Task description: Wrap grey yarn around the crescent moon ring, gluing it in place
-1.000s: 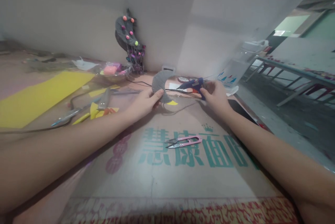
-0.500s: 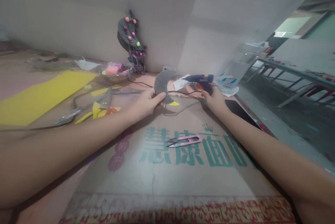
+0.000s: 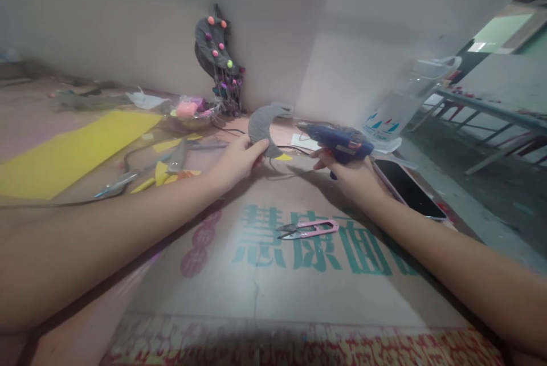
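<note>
My left hand (image 3: 237,159) pinches the lower end of a grey yarn-wrapped crescent (image 3: 260,127), which it holds upright on the cardboard sheet (image 3: 294,280). My right hand (image 3: 348,173) is wrapped round the grip of a blue glue gun (image 3: 337,139). The gun's nozzle points left toward the crescent, a short gap away. A small yellow piece (image 3: 282,157) lies just under the crescent. Pink thread snips (image 3: 308,230) lie on the cardboard nearer to me, between my two forearms.
A phone (image 3: 408,187) lies to the right of my right hand. A yellow foam sheet (image 3: 68,152), yellow scraps and metal tools lie at the left. A finished grey crescent ornament with coloured pompoms (image 3: 216,49) leans against the back wall. A clear plastic bottle (image 3: 397,109) stands at the right.
My right hand has lifted the glue gun off the table and brought it toward me and the crescent. My left hand has kept its hold on the crescent.
</note>
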### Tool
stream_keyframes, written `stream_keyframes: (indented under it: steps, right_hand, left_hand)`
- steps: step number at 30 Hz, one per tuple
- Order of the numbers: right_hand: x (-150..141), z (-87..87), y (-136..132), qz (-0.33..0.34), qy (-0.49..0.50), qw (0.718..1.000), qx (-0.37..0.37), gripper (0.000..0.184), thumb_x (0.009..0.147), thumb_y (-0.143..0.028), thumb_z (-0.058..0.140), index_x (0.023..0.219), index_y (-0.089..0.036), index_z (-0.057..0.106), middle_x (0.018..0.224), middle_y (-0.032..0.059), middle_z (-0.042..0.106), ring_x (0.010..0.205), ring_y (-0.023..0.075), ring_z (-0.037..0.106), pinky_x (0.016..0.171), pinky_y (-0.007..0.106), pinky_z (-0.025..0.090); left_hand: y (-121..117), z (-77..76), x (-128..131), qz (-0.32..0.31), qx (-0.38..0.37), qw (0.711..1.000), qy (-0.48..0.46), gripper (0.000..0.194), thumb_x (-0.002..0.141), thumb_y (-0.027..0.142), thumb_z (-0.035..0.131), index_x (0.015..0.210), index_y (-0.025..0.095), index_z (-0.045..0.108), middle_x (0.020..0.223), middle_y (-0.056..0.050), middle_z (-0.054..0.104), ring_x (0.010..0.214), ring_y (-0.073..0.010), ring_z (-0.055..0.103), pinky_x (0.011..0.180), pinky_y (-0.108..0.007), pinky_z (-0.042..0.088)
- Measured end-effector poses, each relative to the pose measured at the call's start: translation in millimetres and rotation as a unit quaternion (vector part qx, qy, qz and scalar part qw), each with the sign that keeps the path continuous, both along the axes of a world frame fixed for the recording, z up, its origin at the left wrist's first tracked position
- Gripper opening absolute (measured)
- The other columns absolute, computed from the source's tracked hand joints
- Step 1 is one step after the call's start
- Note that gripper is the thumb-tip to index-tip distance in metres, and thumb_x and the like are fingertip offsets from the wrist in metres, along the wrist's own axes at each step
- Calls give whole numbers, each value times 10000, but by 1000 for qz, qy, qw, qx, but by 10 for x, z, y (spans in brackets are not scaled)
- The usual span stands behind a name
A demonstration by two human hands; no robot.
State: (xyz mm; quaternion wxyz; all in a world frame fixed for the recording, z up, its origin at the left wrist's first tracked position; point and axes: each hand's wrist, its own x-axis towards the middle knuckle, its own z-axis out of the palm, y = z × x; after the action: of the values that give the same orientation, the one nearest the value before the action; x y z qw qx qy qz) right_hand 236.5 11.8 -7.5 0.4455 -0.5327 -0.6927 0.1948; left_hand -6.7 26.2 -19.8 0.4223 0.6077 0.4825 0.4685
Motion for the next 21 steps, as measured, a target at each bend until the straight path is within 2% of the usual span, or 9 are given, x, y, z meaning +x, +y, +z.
stream_keyframes:
  steps: [3,6,11,16,21]
  right_hand:
    - [-26,38,-90,23,-78,996,-25,245,896,-400,633,728,-231,688,796,53,752,736,244,701,711,356,538]
    - [10,35,-116,33,-138,990,-26,286,890,-455,614,713,-240,680,748,56,723,732,269,679,673,369,522]
    - [21,6,-113,83,-108,991,0,314,891,-510,600,815,-241,743,869,76,767,791,278,690,695,392,546]
    - [11,-40,-85,79,-109,990,-32,344,893,-494,620,703,-236,742,733,61,751,689,250,691,657,381,559]
    - [33,-102,-47,72,-115,990,-49,366,876,-531,624,720,-224,749,761,64,766,715,267,710,697,404,569]
  left_hand:
    - [-3,25,11,16,-6,1000,-21,244,909,367,557,737,201,506,569,45,501,439,-82,406,402,-221,273]
    - [30,2,-5,23,9,999,-36,280,905,378,560,702,197,495,578,38,513,461,-79,414,419,-219,283]
    - [60,-15,-18,23,2,998,-52,271,892,364,578,699,193,495,590,36,527,468,-72,417,433,-211,293]
    - [35,27,14,22,-8,996,-82,214,872,327,604,742,190,503,611,35,551,493,-74,458,445,-197,310]
    - [28,34,18,25,-11,997,-72,189,894,304,582,763,182,521,620,31,561,498,-75,469,445,-199,323]
